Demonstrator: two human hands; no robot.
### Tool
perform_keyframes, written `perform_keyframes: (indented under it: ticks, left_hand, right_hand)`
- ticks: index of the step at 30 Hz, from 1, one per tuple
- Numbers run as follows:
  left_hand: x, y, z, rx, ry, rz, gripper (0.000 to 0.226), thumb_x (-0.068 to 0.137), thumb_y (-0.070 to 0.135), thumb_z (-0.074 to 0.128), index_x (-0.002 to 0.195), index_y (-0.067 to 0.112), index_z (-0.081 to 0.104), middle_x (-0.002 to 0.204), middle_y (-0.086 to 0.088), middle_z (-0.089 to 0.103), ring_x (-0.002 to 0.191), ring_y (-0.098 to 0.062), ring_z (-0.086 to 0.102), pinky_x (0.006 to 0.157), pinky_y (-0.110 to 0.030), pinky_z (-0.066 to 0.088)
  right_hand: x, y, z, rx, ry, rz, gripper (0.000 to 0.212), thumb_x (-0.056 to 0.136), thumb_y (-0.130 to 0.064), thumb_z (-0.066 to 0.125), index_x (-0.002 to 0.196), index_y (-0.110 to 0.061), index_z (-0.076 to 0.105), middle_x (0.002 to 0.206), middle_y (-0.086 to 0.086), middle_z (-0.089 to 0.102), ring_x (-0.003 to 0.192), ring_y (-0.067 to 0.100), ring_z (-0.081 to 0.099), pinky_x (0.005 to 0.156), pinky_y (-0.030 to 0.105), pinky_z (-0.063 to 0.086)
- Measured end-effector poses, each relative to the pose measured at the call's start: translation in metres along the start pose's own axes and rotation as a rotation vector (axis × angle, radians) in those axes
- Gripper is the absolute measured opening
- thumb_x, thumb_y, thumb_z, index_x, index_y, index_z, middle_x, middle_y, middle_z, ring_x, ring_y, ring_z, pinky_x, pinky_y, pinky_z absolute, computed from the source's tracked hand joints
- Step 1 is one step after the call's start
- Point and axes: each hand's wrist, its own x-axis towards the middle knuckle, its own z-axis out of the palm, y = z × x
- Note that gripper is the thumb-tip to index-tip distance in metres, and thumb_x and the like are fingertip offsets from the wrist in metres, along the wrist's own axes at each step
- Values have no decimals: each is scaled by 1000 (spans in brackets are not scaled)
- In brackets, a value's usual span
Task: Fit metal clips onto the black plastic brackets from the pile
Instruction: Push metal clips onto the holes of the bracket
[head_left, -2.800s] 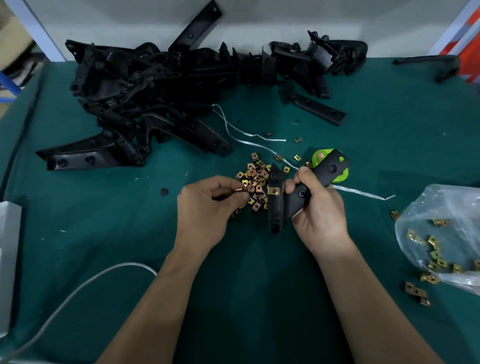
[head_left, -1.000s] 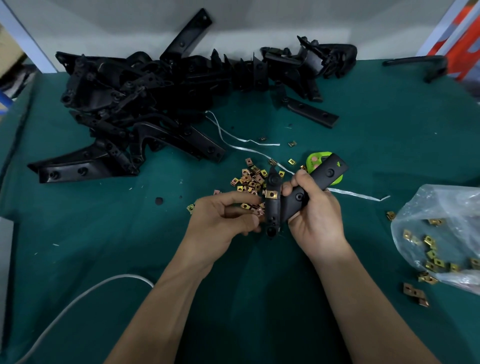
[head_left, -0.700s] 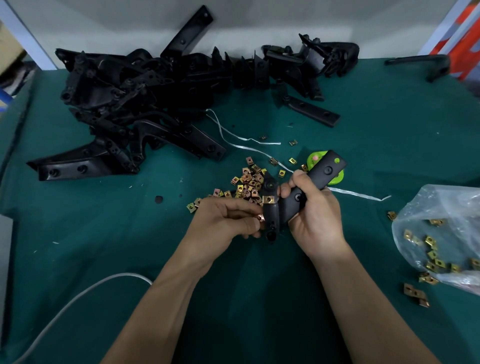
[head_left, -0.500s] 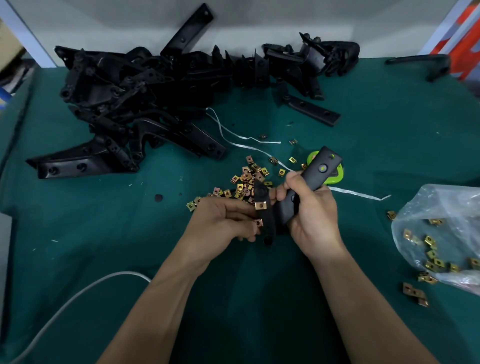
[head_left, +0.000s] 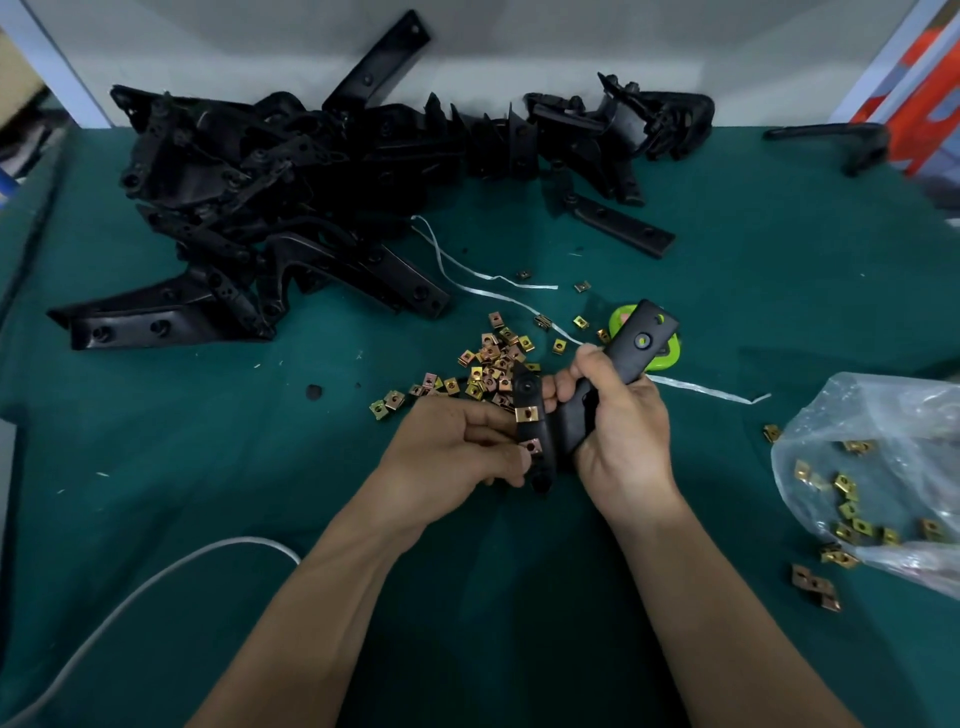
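Over the middle of the green-covered table (head_left: 156, 467), grips a bent black plastic bracket (head_left: 641, 343) in the right hand (head_left: 621, 441), fingers (head_left: 587, 366) curled round its middle. Pinches a small brass-coloured metal clip (head_left: 532, 447) onto the bracket's lower arm with the left hand (head_left: 457, 452), just below a second clip (head_left: 527, 414) already seated. Works just short of loose clips (head_left: 493, 364), with a heap of black brackets (head_left: 270, 197) farther back and a clear plastic bag (head_left: 883, 467) holding clips at right.

We have a teal cloth surface (head_left: 156, 467), grey cable (head_left: 156, 577) looping in near left, white strap (head_left: 488, 291) trailing across the middle. Green round item (head_left: 670, 354) sits beside the strap; clear plastic bag (head_left: 883, 415) lies at the right edge, small black disc (head_left: 314, 391) left of centre.
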Motion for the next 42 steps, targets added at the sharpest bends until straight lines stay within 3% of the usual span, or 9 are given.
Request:
perform_keyframes:
  ticks: [7, 16, 20, 26, 34, 39, 42]
  left_hand:
    - [-1, 3, -4, 52, -57, -66, 14, 78, -6, 78, 75, 8, 76, 68, -15, 74, 61, -15, 67, 54, -18, 45]
    - [2, 7, -9, 150, -81, -75, 22, 72, -5, 80, 61, 15, 76, 63, -16, 72, 56, -14, 63, 51, -19, 43]
    - [-2, 6, -23, 139, -107, -99, 14, 64, -2, 80, 67, 12, 77, 74, -18, 75, 60, -17, 68, 53, -20, 46]
    - [-4, -1, -20, 73, -79, -83, 12, 77, -2, 80, 84, 7, 78, 80, -14, 77, 66, -16, 71, 56, -17, 49]
    - [-1, -6, -7, 66, -55, -58, 12, 76, 1, 83, 77, 12, 79, 73, -15, 76, 66, -16, 70, 57, -18, 48]
    - [-1, -8, 6, 33, -25, -8, 21, 70, -2, 87, 84, 13, 81, 79, -11, 78, 73, -16, 71, 70, -23, 57]
    - [0, -8, 9, 13, -43, 4, 23, 68, -2, 89, 83, 14, 79, 77, -6, 77, 72, -13, 70, 68, -21, 55]
  right_hand:
    - [-1, 1, -2, -37, -17, 17, 36, 96, -11, 60, 60, -17, 60, 57, 6, 48, 52, 20, 53, 55, 32, 47]
    - [-4, 0, 1, -99, -13, 58, 35, 97, -12, 60, 62, -11, 53, 58, 9, 43, 54, 24, 52, 55, 30, 46]
    - [-1, -8, 3, 9, 51, 87, 32, 98, -8, 58, 66, -11, 55, 57, 8, 43, 50, 20, 50, 51, 28, 47]
    - [2, -9, 5, 58, 51, 88, 27, 97, -6, 59, 71, -10, 53, 58, 7, 44, 51, 20, 49, 53, 31, 47]
    - [1, -4, 3, -9, 13, 55, 29, 96, -7, 59, 68, -11, 55, 58, 9, 43, 50, 23, 50, 51, 30, 46]
    - [0, -5, 3, -75, 31, 34, 35, 97, -7, 59, 62, -12, 53, 55, 10, 43, 47, 23, 49, 50, 30, 46]
    - [0, -7, 3, -89, 42, 52, 37, 96, -8, 60, 60, -14, 55, 55, 9, 45, 47, 21, 49, 51, 28, 47]
